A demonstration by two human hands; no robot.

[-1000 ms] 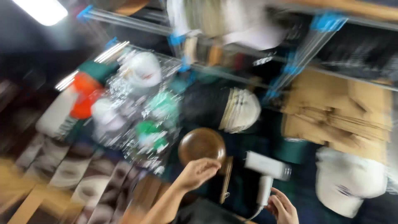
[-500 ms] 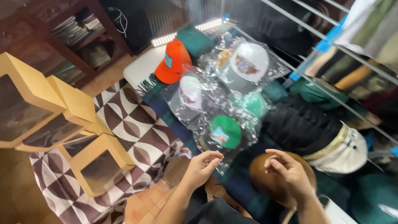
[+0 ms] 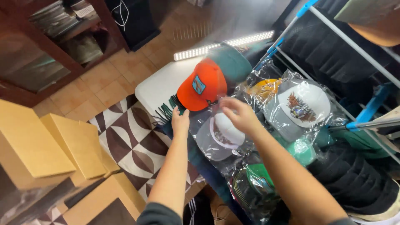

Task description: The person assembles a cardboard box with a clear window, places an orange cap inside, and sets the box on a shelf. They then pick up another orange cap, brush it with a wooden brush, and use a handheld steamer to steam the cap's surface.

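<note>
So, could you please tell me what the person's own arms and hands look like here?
Both hands are bare, with no gloves, rings or watch showing. The left hand and right hand lead into bare forearms. Near the bottom edge, a dark grey sleeve begins on the left arm, and a similar dark cuff edge shows on the right.

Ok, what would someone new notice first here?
The bright orange cap at centre, on a white table. Just below it, the left hand and right hand reach onto caps in clear plastic bags. Tan cardboard boxes stack at lower left.
</note>
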